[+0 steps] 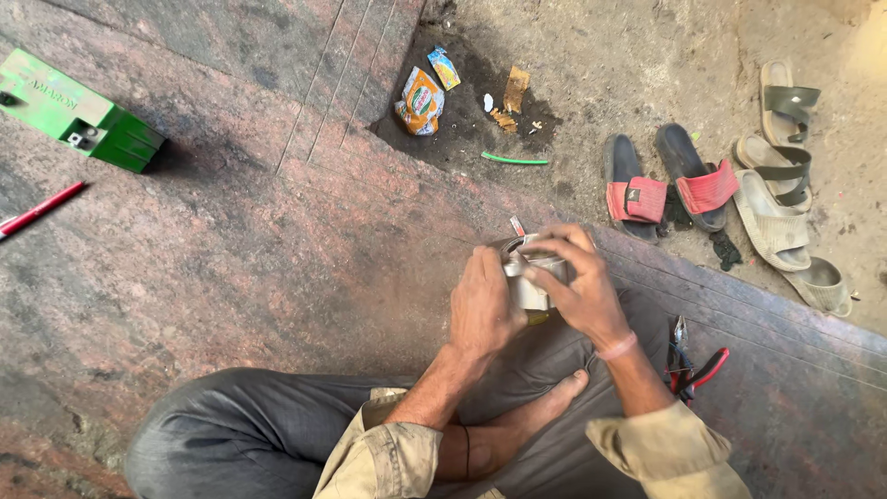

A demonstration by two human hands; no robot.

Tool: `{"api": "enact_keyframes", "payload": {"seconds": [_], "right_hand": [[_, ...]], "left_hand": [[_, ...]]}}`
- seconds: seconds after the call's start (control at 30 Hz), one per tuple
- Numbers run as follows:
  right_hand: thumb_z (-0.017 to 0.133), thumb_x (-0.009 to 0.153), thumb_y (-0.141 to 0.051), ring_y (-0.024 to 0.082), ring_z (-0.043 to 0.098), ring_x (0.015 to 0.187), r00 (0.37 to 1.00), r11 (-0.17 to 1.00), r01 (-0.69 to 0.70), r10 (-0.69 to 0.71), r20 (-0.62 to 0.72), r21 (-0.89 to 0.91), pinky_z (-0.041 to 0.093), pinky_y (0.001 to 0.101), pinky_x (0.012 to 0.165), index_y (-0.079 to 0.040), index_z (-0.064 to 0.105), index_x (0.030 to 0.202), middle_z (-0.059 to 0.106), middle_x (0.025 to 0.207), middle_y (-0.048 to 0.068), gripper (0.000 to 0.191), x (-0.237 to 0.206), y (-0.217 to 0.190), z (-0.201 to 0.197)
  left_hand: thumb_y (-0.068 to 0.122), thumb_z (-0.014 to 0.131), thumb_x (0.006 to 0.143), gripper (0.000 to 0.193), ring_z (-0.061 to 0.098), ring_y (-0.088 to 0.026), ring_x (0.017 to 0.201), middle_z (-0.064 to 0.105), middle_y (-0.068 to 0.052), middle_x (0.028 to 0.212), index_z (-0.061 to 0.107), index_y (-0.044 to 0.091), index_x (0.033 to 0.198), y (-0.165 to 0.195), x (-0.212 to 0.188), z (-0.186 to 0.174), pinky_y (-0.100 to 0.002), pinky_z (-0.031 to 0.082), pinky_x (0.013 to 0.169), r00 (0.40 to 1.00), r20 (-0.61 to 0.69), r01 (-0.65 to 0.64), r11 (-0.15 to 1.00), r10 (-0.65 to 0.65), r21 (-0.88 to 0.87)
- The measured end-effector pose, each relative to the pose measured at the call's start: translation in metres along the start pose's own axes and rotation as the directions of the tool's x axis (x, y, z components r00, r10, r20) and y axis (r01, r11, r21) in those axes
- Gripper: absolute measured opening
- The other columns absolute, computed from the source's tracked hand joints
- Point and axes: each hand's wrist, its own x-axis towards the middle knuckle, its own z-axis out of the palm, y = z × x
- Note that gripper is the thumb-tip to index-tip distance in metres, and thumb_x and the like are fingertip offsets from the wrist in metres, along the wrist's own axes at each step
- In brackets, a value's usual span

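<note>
Metal part (528,277), small, dull silver, roughly cylindrical, held over the lap between both hands, above dark grey trousers (231,425). Left hand (480,310) curled tight around its left side, fingers wrapped, knuckles up. Right hand (577,286) closed over the top and right side, fingertips pressing on the upper rim; pink band on that wrist. Both grips narrow, closed on the part; most of it hidden under the fingers, so exact shape unclear. A yellowish bit shows just below it.

Person sits cross-legged, bare foot (545,402) tucked under the forearms, khaki sleeves rolled.

Surface: reddish-brown polished stone slab (231,231), mottled, scuffed, grooved lines along its edge. Pliers (688,365) with red and black handles lie on the slab just right of the right forearm. Green box-shaped battery (78,111) far left, red pen (42,208) below it. Beyond the slab edge, rough concrete ground with a dark patch holding crumpled snack wrappers (423,97). Red-strapped black sandals (670,180) and beige sandals (785,176) lie to the right
</note>
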Motion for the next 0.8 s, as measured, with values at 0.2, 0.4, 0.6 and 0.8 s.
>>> {"api": "enact_keyframes", "payload": {"seconds": [0.2, 0.4, 0.6, 0.8], "right_hand": [[0.086, 0.075, -0.023, 0.026, 0.052, 0.121, 0.991, 0.997, -0.023, 0.013, -0.133, -0.072, 0.041, 0.0402, 0.109, -0.010, 0.072, 0.123, 0.054, 0.120, 0.011, 0.052, -0.007, -0.001, -0.003], [0.087, 0.076, -0.025, 0.025, 0.051, 0.114, 0.963, 0.979, -0.165, 0.135, -0.232, -0.117, 0.041, 0.0384, 0.106, -0.013, 0.072, 0.122, 0.052, 0.115, 0.008, 0.049, -0.022, -0.006, 0.009], [0.086, 0.077, -0.017, 0.023, 0.051, 0.112, 0.952, 0.980, -0.177, 0.145, -0.271, -0.095, 0.036, 0.0373, 0.106, -0.013, 0.077, 0.111, 0.053, 0.109, 0.006, 0.036, -0.019, -0.011, 0.016], [0.086, 0.079, -0.016, 0.023, 0.052, 0.110, 0.943, 0.970, -0.189, 0.135, -0.304, -0.154, 0.037, 0.0372, 0.103, -0.014, 0.080, 0.103, 0.056, 0.105, 0.004, 0.025, -0.016, -0.017, 0.023]], "left_hand": [[0.003, 0.079, 0.059, 0.059, 0.058, -0.045, 0.099, 0.054, -0.021, 0.105, 0.049, -0.001, 0.109, 0.000, -0.001, 0.000, -0.053, 0.053, 0.077, 0.998, -0.010, -0.067, 0.997, 0.067, 0.026], [0.007, 0.082, 0.066, 0.056, 0.059, -0.043, 0.099, 0.054, -0.020, 0.104, 0.047, -0.001, 0.109, 0.001, -0.001, 0.000, -0.053, 0.053, 0.074, 0.999, 0.032, 0.003, 1.000, -0.003, 0.021], [0.003, 0.078, 0.063, 0.056, 0.060, -0.043, 0.098, 0.055, -0.020, 0.105, 0.049, 0.000, 0.111, 0.000, 0.000, 0.002, -0.052, 0.054, 0.074, 1.000, 0.018, -0.012, 0.999, 0.011, 0.036], [0.007, 0.081, 0.060, 0.060, 0.059, -0.045, 0.099, 0.053, -0.022, 0.105, 0.047, -0.003, 0.108, 0.000, 0.000, 0.000, -0.052, 0.054, 0.074, 0.999, 0.047, -0.012, 0.999, 0.010, 0.043]]}}
